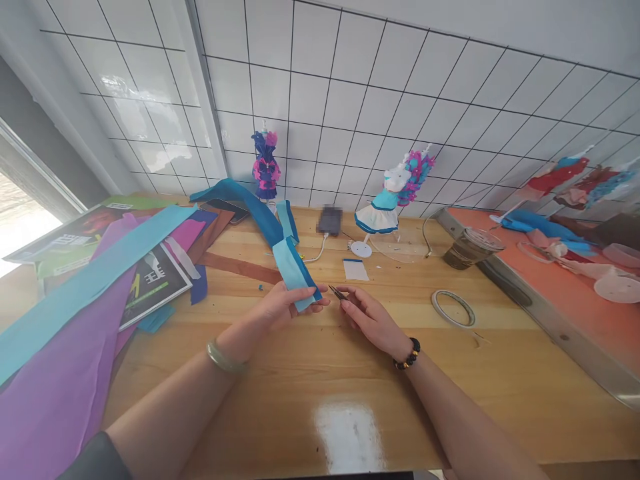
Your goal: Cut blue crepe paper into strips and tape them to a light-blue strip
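My left hand pinches the near end of a light-blue strip with a darker blue edge, which looks like cloth or crepe paper. Its thumb lies on top and its fingers are beneath. My right hand is closed round small dark scissors, whose pointed tips face the strip's end without touching it. Behind the held strip, a long dark-blue strip and a short light-blue piece lie on the table. A small white piece with a blue edge lies beyond my right hand.
Purple sheets, a long light-blue strip and a booklet cover the left side. Two miniature dresses stand by the tiled wall. To the right are a tape roll, a cup and an orange surface.
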Demonstrator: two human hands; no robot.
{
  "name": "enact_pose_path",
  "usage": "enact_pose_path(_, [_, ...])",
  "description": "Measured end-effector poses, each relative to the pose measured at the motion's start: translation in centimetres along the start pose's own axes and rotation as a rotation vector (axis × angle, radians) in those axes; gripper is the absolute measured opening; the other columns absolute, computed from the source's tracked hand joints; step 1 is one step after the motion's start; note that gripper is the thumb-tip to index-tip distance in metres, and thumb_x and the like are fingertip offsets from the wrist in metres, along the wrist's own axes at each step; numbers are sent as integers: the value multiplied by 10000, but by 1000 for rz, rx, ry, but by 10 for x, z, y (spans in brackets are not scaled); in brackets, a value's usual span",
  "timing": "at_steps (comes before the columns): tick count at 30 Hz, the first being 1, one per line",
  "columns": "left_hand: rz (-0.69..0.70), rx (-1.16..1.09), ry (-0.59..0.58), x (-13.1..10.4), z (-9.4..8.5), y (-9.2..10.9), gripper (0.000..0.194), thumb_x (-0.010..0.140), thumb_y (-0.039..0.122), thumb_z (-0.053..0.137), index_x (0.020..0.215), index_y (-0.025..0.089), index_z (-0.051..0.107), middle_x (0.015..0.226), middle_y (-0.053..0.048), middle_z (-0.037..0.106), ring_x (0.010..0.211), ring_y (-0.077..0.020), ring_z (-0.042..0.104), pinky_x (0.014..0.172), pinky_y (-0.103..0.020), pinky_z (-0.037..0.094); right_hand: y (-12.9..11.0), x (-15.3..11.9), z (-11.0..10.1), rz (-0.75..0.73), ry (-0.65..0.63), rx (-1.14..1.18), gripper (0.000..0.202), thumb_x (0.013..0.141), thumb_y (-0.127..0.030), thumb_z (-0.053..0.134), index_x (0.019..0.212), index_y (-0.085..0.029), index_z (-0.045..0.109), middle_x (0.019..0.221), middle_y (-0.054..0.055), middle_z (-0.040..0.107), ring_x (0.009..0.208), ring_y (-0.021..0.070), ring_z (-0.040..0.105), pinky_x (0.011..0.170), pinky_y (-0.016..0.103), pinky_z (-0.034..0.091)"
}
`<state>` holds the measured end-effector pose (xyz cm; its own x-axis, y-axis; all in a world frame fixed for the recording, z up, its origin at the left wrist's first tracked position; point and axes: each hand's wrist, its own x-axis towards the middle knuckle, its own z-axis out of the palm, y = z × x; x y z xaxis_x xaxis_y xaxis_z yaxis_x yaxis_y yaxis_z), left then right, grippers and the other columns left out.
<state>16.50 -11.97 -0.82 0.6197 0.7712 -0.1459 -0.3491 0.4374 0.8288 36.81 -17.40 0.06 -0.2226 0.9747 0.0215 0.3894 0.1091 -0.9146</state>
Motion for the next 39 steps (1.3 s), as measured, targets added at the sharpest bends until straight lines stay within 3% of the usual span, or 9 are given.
enact_pose_path(18, [-25,-12,-12,1,-1,-2,247,708,230,679,902,78,656,1069,-176,631,894,-240,629,866,-393,472,0,-2,1,-80,20,-257,388,885,-371,389,1227,-192,433,859,38,565,775,153,524,710,300,435])
enact_pose_path(39, [-4,-49,-1,-1,0,1,229,691,227,692,870,88,662,966,-144,667,905,-237,625,871,-391,459,1,-2,0,-104,35,-347,405,867,-384,421,1226,-199,449,957,67,595,833,179,552,692,311,454])
